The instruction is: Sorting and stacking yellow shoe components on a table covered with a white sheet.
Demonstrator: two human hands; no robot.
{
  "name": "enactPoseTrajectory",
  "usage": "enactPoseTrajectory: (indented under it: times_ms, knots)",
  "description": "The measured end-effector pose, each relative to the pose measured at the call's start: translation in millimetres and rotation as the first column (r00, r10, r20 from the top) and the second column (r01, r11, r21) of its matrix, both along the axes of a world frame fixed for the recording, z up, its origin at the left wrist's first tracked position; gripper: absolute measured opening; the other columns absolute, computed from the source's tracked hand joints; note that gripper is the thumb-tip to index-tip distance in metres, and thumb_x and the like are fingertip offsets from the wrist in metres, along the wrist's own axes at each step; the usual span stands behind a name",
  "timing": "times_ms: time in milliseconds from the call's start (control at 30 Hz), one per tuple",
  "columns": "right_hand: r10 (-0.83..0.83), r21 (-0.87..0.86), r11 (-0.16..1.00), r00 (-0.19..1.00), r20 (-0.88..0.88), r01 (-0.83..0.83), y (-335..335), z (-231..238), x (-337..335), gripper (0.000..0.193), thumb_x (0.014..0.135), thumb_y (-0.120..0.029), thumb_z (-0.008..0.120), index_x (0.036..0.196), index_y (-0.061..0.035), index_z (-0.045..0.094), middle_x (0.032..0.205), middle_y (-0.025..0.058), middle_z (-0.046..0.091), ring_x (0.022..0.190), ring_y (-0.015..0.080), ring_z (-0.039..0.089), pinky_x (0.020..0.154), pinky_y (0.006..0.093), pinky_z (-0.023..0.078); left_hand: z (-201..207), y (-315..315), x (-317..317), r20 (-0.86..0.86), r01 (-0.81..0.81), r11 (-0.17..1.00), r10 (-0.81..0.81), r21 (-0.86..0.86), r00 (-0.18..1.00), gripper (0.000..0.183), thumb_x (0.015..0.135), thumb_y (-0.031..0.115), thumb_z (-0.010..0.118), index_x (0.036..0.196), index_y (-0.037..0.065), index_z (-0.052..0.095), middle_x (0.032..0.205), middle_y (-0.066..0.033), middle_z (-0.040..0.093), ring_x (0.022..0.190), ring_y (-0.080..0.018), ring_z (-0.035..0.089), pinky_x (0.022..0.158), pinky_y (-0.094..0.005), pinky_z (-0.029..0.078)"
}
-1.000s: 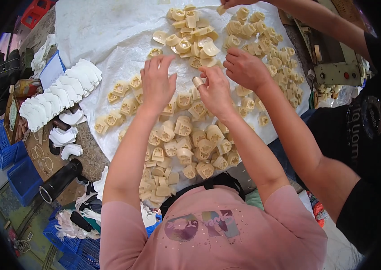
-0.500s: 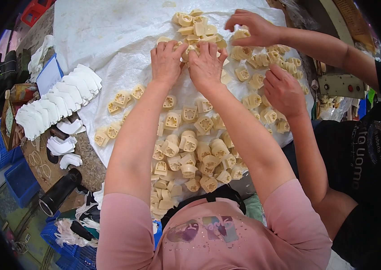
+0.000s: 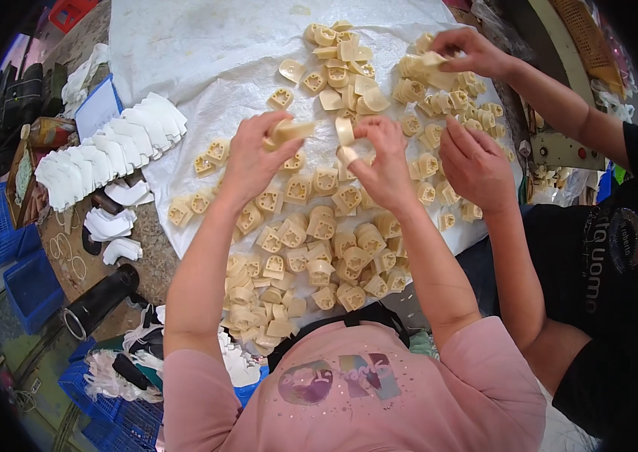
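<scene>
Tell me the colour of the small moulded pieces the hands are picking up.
Cream-beige, like the piece in the left hand and the rest spread on the white sheet; head view.

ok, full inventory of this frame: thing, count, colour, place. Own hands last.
cream moulded plastic pieces: many, cream, spread over the sheet
white plastic sheet: one, white, covering the table
white curved flat pieces: a fanned row, white, left of the sheet
loose white pieces: a few, white, below that row
black cylinder: one, black, lower left
blue plastic crates: several, blue, far left and below
co-worker's hands: two, on the right, one resting on pieces, one lifting some
left hand: holds one cream piece
right hand: pinches another cream piece
</scene>
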State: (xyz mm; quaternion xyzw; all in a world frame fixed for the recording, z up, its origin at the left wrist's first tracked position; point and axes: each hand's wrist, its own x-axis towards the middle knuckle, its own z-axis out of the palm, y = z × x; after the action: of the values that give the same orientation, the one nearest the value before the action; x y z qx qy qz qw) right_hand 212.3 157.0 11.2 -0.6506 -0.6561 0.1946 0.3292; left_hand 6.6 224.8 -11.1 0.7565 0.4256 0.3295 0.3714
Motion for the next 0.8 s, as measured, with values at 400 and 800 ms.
enactPoseTrajectory:
  times_ms: [400, 800]
  knots:
    - [0.318, -0.229, 0.945, 0.822, 0.472, -0.234, -41, -9, -20, 0.034, 0.067, -0.002, 0.060, 0.100, -0.0075, 0.064, 0.113, 0.0107, 0.050, 0.111, 0.0272, 0.043, 0.094, 0.0461, 0.028, -1, -75, -46, 0.217, -0.073, 0.752, 0.279, -0.655, 0.935, 0.041, 0.090, 0.041, 0.061, 0.096, 0.001, 0.065, 0.076, 0.0034, 0.056, 0.071, -0.0055, 0.044, 0.064, -0.0222, 0.038]
    - [0.247, -0.246, 0.930, 0.961, -0.124, -0.271, -42, 12, -52, 0.021, 0.079, -0.021, 0.064, 0.095, -0.0082, 0.059, 0.101, 0.0076, 0.051, 0.102, 0.0263, 0.043, 0.091, 0.0385, 0.030, 5, -113, -51, 0.123, -0.108, 0.769, 0.235, -0.630, 0.964, 0.031, 0.087, 0.029, 0.062, 0.108, 0.005, 0.063, 0.082, -0.0026, 0.058, 0.073, -0.0115, 0.049, 0.069, -0.0263, 0.042]
